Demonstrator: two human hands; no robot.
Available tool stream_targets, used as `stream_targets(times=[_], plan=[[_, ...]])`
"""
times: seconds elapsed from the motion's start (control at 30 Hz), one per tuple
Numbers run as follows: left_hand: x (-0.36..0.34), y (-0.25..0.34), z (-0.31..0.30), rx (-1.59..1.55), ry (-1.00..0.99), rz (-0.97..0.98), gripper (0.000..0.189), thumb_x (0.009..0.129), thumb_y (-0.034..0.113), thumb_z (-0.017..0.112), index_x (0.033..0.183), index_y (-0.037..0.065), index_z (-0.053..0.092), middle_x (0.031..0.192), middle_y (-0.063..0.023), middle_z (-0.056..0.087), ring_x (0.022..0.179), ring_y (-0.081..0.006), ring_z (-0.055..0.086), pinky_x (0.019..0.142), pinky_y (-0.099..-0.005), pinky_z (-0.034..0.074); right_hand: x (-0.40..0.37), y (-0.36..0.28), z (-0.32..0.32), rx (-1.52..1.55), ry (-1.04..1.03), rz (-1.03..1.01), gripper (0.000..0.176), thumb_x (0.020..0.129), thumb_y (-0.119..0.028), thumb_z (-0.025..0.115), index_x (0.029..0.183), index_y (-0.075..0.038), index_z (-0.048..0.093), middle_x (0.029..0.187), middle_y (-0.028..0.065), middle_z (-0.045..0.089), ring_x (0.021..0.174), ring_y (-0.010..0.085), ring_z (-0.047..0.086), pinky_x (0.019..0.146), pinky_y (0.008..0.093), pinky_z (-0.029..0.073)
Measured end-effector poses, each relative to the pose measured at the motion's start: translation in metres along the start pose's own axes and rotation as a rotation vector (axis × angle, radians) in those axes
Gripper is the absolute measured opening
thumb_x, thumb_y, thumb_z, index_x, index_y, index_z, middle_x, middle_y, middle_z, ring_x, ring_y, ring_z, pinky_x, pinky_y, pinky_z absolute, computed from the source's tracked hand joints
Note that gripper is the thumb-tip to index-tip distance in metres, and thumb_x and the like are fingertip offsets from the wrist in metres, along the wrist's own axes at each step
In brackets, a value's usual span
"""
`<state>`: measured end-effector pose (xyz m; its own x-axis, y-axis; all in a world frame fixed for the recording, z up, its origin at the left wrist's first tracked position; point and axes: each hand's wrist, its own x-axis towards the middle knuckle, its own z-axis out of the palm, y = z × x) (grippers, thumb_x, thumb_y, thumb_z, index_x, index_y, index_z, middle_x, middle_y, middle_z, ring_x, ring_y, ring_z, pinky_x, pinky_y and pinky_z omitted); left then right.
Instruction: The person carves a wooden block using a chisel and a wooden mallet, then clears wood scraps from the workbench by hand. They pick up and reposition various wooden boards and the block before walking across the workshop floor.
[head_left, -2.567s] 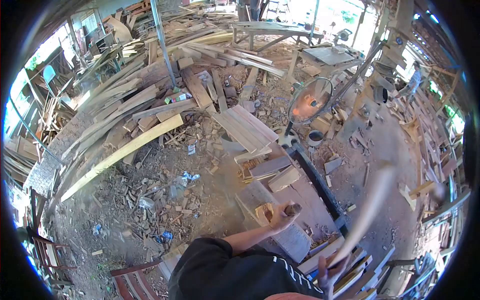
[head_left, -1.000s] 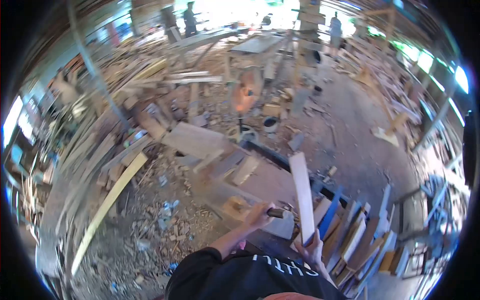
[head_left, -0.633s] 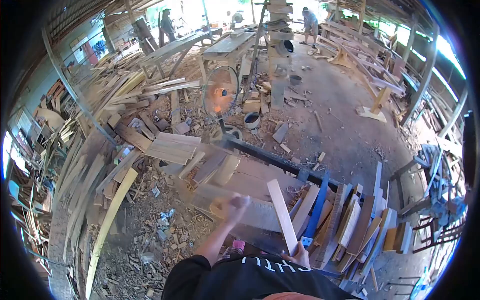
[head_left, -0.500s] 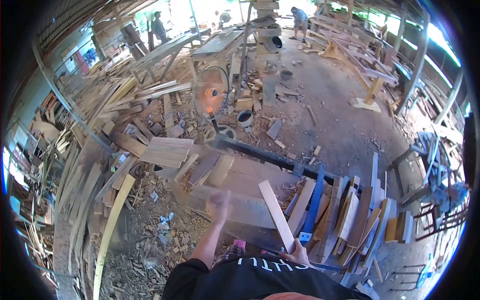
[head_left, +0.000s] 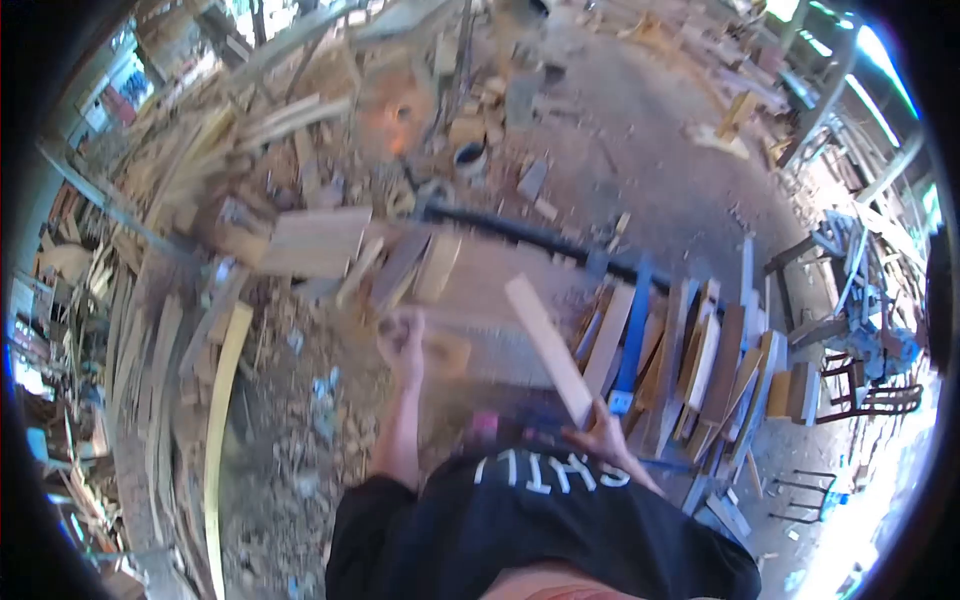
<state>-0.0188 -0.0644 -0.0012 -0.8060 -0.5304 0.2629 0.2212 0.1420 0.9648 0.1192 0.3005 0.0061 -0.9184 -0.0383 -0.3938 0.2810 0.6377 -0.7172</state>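
Note:
My right hand (head_left: 603, 432) grips the near end of a pale wooden plank (head_left: 548, 350), which slants up and away from me over the work surface. My left hand (head_left: 402, 335) is held over the left part of the wide workbench (head_left: 490, 345). Its fingers look curled, but blur hides whether anything is in them. Close beyond this hand lie a dark board (head_left: 403, 268) and a lighter wood block (head_left: 438, 268). A blue metal bar (head_left: 632, 345) runs beside the planks on my right.
Stacked boards (head_left: 715, 375) stand at the right of the bench. A fan (head_left: 397, 112) and a bucket (head_left: 468, 158) are beyond it. A long yellowish strip (head_left: 225, 440) and wood scraps (head_left: 300, 450) lie on the left. A metal rack (head_left: 880, 390) stands far right.
The view has tipped downward, so the scene sits higher in the picture. My left hand has shifted slightly left, away from the pale plank. My right hand keeps its grip on that plank.

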Motion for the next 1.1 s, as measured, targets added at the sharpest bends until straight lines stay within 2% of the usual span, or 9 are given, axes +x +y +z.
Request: stream_targets(times=[0.1,0.13,0.3,0.4,0.63,0.73,0.83,1.0,1.1], plan=[[0.002,0.053,0.005,-0.248,0.04,-0.027,0.019,0.087,0.013,0.072,0.077,0.007,0.056,0.071,0.0034,0.053,0.066,-0.0057,0.049,0.06,-0.0222,0.04,0.002,-0.006,0.008,0.058,0.042,-0.072,0.064,0.068,-0.032,0.084,0.112,0.002,0.053,0.089,0.0184,0.067,0.08,0.0235,0.066,0.072,0.0372,0.052],[0.004,0.048,0.0,-0.223,0.049,-0.054,0.019,0.087,0.013,0.072,0.077,0.007,0.056,0.071,0.0034,0.053,0.066,-0.0057,0.049,0.06,-0.0222,0.04,-0.002,-0.024,0.004,0.01,0.071,-0.122,0.061,0.069,-0.035,0.081,0.108,0.001,0.05,0.082,0.0253,0.066,0.078,0.0378,0.069,0.067,0.0425,0.053],[0.014,0.049,-0.006,-0.303,0.061,0.024,0.021,0.089,0.012,0.07,0.077,0.008,0.053,0.073,0.0017,0.056,0.067,-0.0065,0.051,0.061,-0.022,0.042,0.002,-0.045,0.014,-0.049,0.038,-0.056,0.063,0.069,-0.034,0.081,0.112,0.0,0.05,0.087,0.0252,0.066,0.083,0.0393,0.068,0.071,0.0441,0.053],[0.015,0.041,-0.01,-0.246,0.08,-0.083,0.021,0.089,0.013,0.069,0.08,0.007,0.052,0.074,0.0008,0.055,0.067,-0.0079,0.052,0.064,-0.0237,0.045,0.006,-0.056,0.019,-0.094,0.006,-0.018,0.063,0.07,-0.035,0.08,0.114,-0.002,0.05,0.09,0.0255,0.066,0.085,0.0409,0.067,0.074,0.0465,0.052],[0.013,0.02,-0.014,-0.258,-0.126,-0.124,0.022,0.09,0.015,0.069,0.085,0.008,0.049,0.079,-0.0019,0.054,0.073,-0.0101,0.053,0.071,-0.0264,0.046,0.008,-0.045,0.042,-0.086,0.01,0.094,0.063,0.069,-0.039,0.078,0.114,-0.006,0.048,0.089,0.0257,0.066,0.088,0.0441,0.065,0.077,0.0497,0.049],[0.011,0.015,-0.013,-0.217,-0.192,-0.128,0.021,0.093,0.014,0.065,0.083,0.009,0.047,0.073,-0.001,0.051,0.072,-0.0125,0.051,0.075,-0.0296,0.042,0.002,-0.038,0.048,-0.092,0.05,0.164,0.063,0.069,-0.039,0.078,0.114,-0.007,0.048,0.088,0.025,0.066,0.088,0.044,0.064,0.077,0.0499,0.049],[0.017,0.014,-0.014,-0.167,-0.28,-0.173,0.024,0.093,0.025,0.066,0.087,0.008,0.05,0.08,-0.0018,0.056,0.078,-0.0117,0.054,0.079,-0.0277,0.044,-0.01,-0.029,0.048,-0.047,0.118,0.273,0.062,0.069,-0.039,0.078,0.112,-0.007,0.048,0.088,0.0242,0.066,0.087,0.0431,0.064,0.078,0.0492,0.049],[0.028,0.019,-0.001,-0.086,-0.348,-0.314,0.025,0.093,0.028,0.066,0.088,0.009,0.049,0.081,-0.0011,0.054,0.081,-0.0107,0.053,0.082,-0.0266,0.042,-0.039,-0.006,0.041,-0.013,0.298,0.404,0.059,0.069,-0.038,0.078,0.11,-0.007,0.048,0.091,0.0233,0.066,0.088,0.0415,0.064,0.079,0.0484,0.049],[0.032,0.008,0.007,0.017,-0.412,-0.208,0.022,0.092,0.025,0.068,0.094,0.01,0.052,0.084,0.0008,0.054,0.078,-0.0072,0.052,0.075,-0.0252,0.044,-0.055,0.024,0.037,-0.014,0.554,0.532,0.057,0.069,-0.037,0.078,0.11,-0.008,0.05,0.088,0.0201,0.066,0.084,0.0378,0.065,0.076,0.0459,0.051]])
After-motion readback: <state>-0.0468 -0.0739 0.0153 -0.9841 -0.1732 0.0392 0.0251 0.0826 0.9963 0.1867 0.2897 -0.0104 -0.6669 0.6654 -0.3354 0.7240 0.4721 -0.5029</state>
